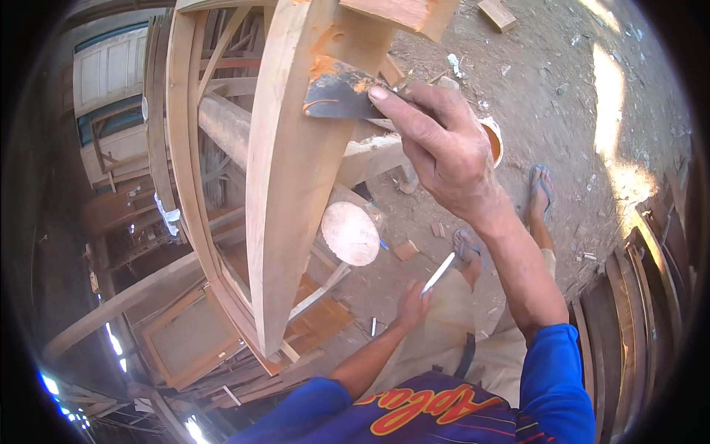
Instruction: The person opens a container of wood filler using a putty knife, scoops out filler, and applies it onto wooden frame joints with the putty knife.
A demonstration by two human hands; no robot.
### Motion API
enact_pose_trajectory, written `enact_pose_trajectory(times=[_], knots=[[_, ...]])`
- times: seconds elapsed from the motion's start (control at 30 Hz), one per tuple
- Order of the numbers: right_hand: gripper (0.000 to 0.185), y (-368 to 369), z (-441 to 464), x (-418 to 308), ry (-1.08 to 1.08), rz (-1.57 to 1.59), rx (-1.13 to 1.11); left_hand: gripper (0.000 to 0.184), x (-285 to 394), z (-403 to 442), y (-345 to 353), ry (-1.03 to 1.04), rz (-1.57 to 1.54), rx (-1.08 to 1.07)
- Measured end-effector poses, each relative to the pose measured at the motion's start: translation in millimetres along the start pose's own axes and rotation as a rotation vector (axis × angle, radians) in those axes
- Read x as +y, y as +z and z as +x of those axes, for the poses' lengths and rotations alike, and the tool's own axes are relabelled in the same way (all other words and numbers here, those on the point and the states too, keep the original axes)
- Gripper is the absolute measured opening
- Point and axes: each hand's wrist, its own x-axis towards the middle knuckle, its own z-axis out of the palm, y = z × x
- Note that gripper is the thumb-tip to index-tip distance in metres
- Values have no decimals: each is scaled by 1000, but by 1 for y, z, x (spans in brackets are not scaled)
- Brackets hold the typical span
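My right hand [451,144] is closed on a putty knife [344,96], index finger pressed along its dark, wide blade. That blade rests against a pale curved wooden beam [292,185]. Orange filler [323,68] is smeared on the wood and on the blade's upper edge. Lower down, near my legs, my left hand [414,303] is closed around a thin, flat white piece [439,271], seen nearly edge-on; its exact kind does not show. Partly hidden behind my right wrist is a round container [492,140] with an orange inside.
A round pale wooden disc [350,234] is beside the beam. Wood offcuts [497,15] lie on the dirt floor [547,96]. Framed panels [177,337] and stacked boards fill the left side, and long planks [617,325] lean at the right. My sandalled feet [540,189] are below.
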Motion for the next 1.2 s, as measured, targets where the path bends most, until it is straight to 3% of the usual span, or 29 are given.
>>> enact_pose_trajectory(times=[0.07,0.47,0.6,1.03,1.2], knots=[[62,-4,2,4,-9,-50,-27,19,12,-1,-8,-126,-30,-60],[66,-11,-4,-12,45,-70,-54,21,40,1,-4,-196,-62,-54],[66,-8,3,-13,14,-38,-144,21,46,1,-7,-185,-51,-62],[66,1,-18,-20,11,17,-93,20,33,-3,-9,-203,-62,-82],[73,14,-28,-11,29,8,-173,20,34,8,-14,-171,-77,-58]])
